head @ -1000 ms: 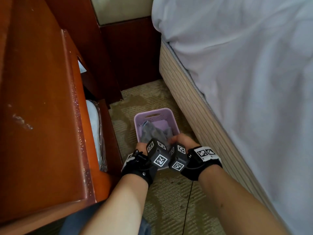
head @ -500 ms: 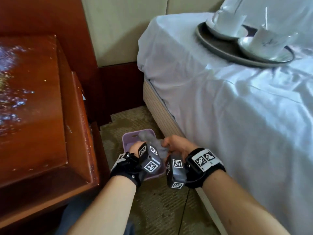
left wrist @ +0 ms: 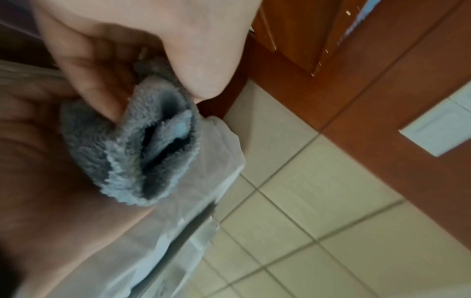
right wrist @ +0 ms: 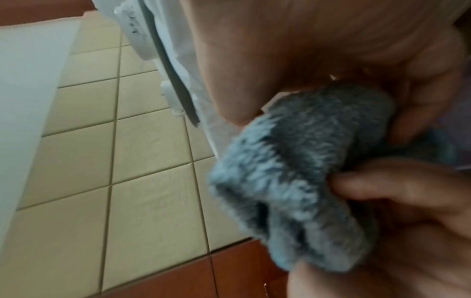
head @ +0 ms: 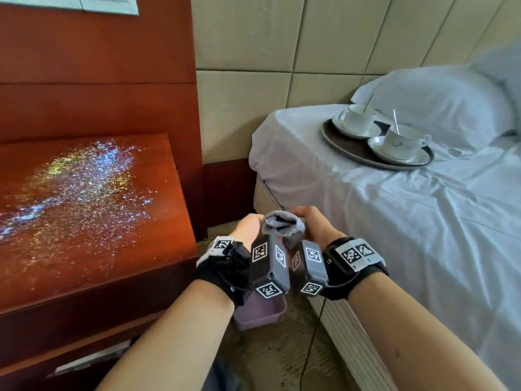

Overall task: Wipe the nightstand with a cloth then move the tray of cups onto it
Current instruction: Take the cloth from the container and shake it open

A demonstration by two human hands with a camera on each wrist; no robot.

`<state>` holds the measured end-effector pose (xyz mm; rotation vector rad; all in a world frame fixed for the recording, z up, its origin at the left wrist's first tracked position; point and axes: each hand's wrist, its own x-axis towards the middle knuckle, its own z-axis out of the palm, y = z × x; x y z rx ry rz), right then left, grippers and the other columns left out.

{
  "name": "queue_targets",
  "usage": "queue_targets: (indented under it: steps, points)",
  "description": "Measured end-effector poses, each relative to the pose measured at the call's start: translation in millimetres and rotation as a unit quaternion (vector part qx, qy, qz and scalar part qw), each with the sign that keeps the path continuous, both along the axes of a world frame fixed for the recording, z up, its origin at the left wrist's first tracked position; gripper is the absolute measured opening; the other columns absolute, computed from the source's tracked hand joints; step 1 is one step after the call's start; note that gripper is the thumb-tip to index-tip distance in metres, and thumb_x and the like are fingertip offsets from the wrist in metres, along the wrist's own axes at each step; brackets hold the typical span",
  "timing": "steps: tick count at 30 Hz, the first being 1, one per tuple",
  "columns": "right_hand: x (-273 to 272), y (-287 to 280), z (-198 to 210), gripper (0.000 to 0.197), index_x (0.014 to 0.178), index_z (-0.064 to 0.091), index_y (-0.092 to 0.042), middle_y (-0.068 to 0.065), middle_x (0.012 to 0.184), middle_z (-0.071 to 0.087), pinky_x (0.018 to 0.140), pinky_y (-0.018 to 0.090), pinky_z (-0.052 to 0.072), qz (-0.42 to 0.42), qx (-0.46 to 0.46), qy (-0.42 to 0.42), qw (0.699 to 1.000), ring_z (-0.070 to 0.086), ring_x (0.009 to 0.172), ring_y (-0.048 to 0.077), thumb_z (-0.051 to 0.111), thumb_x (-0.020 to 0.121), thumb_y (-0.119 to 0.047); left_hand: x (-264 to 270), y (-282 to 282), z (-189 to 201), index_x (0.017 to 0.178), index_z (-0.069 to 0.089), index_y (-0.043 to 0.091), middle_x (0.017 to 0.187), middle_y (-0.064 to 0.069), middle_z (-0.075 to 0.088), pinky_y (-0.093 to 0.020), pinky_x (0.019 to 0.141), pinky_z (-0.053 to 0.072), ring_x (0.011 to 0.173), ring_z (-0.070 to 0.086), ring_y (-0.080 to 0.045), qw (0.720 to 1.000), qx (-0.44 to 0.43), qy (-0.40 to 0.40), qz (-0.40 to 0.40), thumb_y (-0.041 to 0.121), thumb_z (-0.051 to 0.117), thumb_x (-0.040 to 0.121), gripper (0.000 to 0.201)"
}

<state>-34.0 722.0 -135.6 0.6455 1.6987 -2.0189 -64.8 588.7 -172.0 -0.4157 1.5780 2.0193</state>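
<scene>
A grey fluffy cloth (head: 283, 225) is bunched between my two hands in the gap between nightstand and bed. My left hand (head: 248, 225) pinches its left side and my right hand (head: 313, 222) grips its right side. Close up, the cloth (left wrist: 142, 153) sits folded under my left thumb, and the cloth (right wrist: 300, 181) is held by curled fingers of my right hand. The reddish wooden nightstand (head: 158, 210) stands at left, its top covered with glittery specks (head: 76, 187). On the bed at right lies a dark round tray (head: 352, 152) with two white cups (head: 403, 138) on saucers.
A lilac plastic basket (head: 262, 313) sits on the carpet below my wrists. The white-sheeted bed (head: 423, 235) fills the right side, with a pillow (head: 439, 100) behind the tray. A padded beige wall panel (head: 267, 66) is at the back. A cable (head: 310, 354) hangs from my right wrist.
Both hands have lifted the cloth out of the lilac basket and raised it to about nightstand height. My view has tilted up, bringing the nightstand top and tray into sight.
</scene>
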Motion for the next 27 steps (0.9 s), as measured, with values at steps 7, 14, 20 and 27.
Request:
queue_targets:
  steps: [7, 14, 20, 27]
  points:
    - [9.4, -17.5, 60.9, 0.035, 0.080, 0.063, 0.005, 0.016, 0.057, 0.064, 0.046, 0.023, 0.051, 0.008, -0.039, 0.075, 0.996, 0.063, 0.045, 0.027, 0.032, 0.090, -0.008, 11.2, -20.2, 80.5, 0.110, 0.060, -0.001, 0.064, -0.010, 0.070, -0.018, 0.045, 0.050, 0.060, 0.052, -0.018, 0.996, -0.041, 0.080, -0.002, 0.010, 0.044, 0.096, 0.024]
    - [-8.2, -79.4, 122.5, 0.038, 0.105, 0.070, -0.005, 0.016, 0.088, 0.070, 0.079, 0.039, 0.053, 0.056, -0.003, 0.143, 0.988, 0.067, 0.077, 0.033, 0.054, 0.071, -0.007, 11.3, -97.0, 147.0, 0.114, 0.056, 0.008, 0.094, -0.012, 0.065, -0.032, 0.061, 0.051, 0.079, 0.063, -0.025, 0.991, -0.039, 0.100, 0.084, 0.016, 0.045, 0.096, 0.023]
    - [-33.7, -160.1, 174.1, 0.033, 0.095, 0.067, -0.004, 0.014, 0.089, 0.068, 0.082, 0.043, 0.053, 0.133, -0.009, 0.193, 0.972, 0.065, 0.079, 0.031, 0.058, 0.064, -0.009, 14.7, -185.3, 201.7, 0.103, 0.059, 0.011, 0.087, -0.008, 0.066, -0.024, 0.048, 0.052, 0.066, 0.062, -0.021, 0.971, -0.101, 0.149, 0.155, 0.018, 0.054, 0.092, 0.014]
    - [-51.0, -251.1, 199.6, 0.051, 0.115, 0.065, 0.004, 0.019, 0.101, 0.069, 0.084, 0.048, 0.054, 0.230, -0.007, 0.224, 0.947, 0.068, 0.090, 0.034, 0.063, 0.067, -0.013, 24.4, -266.5, 234.3, 0.115, 0.064, 0.002, 0.098, -0.016, 0.072, -0.036, 0.065, 0.057, 0.083, 0.069, -0.031, 0.952, -0.100, 0.163, 0.240, 0.017, 0.053, 0.089, 0.031]
